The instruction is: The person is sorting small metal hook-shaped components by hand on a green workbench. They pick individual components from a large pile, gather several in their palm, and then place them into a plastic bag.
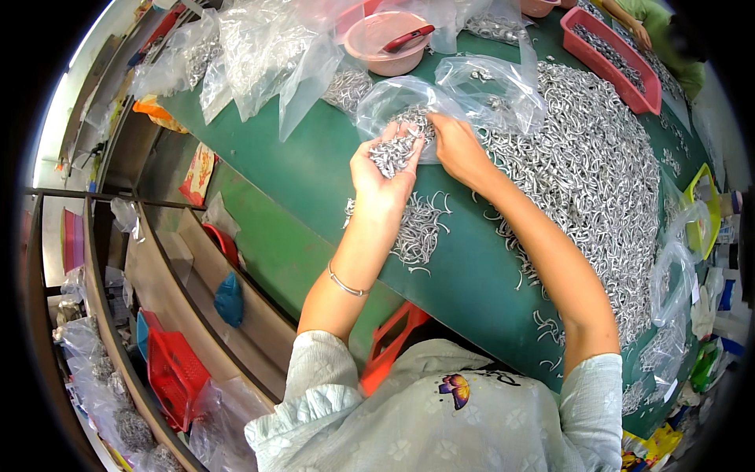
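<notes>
Left hand [377,179] is facing palm up, cupping a mound of small curved silver pieces [393,156] at the mouth of a clear bag [376,108]. Right hand [458,147] is bunching its fingers just beside them; can't tell if it is gripping anything. Work is looking partway: 1 handful is sitting in the palm, a few pieces are showing in a 2nd clear bag [525,98], but a big loose heap [582,181] and 1 small pile [421,234] are lying out, so plenty is remaining. Green tabletop [303,169] is also carrying a pink basin [377,57] and a red tray [651,98]. Shelving is lining the left, a red basket [171,370] is resting there, and a co-worker [657,20] is leaning in upper right.
</notes>
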Available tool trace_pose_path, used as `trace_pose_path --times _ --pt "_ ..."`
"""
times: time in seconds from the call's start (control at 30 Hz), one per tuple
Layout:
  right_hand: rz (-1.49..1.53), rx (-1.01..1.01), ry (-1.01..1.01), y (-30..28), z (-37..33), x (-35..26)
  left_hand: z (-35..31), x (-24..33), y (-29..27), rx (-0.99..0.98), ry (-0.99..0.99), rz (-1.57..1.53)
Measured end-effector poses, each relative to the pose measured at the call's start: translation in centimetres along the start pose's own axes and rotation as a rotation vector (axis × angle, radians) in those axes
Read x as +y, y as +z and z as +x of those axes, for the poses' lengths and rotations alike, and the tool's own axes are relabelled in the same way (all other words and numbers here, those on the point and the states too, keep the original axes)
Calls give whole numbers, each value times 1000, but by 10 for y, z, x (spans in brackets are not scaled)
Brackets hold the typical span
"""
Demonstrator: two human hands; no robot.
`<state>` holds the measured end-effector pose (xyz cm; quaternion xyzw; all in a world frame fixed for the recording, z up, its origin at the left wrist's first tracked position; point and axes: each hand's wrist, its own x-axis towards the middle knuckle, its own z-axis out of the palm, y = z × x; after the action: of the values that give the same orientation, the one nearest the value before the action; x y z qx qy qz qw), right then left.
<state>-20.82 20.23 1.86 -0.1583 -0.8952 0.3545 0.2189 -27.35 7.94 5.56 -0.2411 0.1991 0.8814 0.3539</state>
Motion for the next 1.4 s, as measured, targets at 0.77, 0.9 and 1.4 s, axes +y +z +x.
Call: trace_pose_path --times 0.77,0.9,1.4 --pt "523 79 379 1 11 21 2 4 -2 7 -21 65" --pt "483 25 393 -8 10 18 6 4 -6 -7 -36 43" --pt "-70 41 249 -2 3 22 -1 -1 -5 -3 -16 44"
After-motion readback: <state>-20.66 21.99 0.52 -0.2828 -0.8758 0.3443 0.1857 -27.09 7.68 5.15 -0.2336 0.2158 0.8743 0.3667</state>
